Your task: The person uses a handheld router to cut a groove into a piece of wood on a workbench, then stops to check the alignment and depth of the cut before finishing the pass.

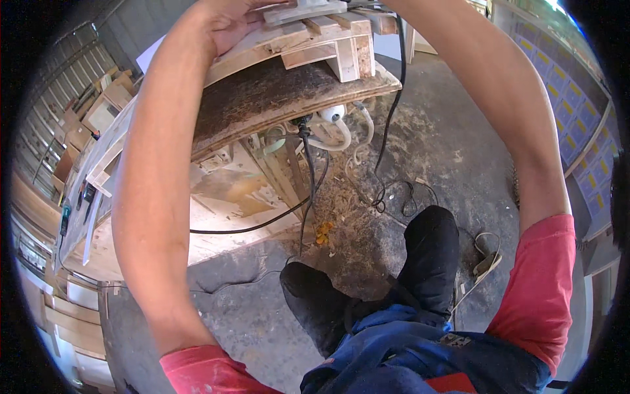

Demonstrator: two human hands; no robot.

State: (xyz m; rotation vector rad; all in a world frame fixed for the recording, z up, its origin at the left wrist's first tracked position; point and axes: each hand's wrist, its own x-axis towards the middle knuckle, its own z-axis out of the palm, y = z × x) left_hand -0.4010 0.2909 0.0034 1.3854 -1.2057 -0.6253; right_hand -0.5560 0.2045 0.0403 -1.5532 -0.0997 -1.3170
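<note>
Though rough-edged, a blocky pale-wood frame (321,39) atop mottled dark plywood (256,98).

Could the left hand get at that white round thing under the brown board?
Probably not directly: the left hand is up above the brown board, which lies between it and the white round thing below. The front looks fairly open, so reaching around the edge seems possible.
</note>
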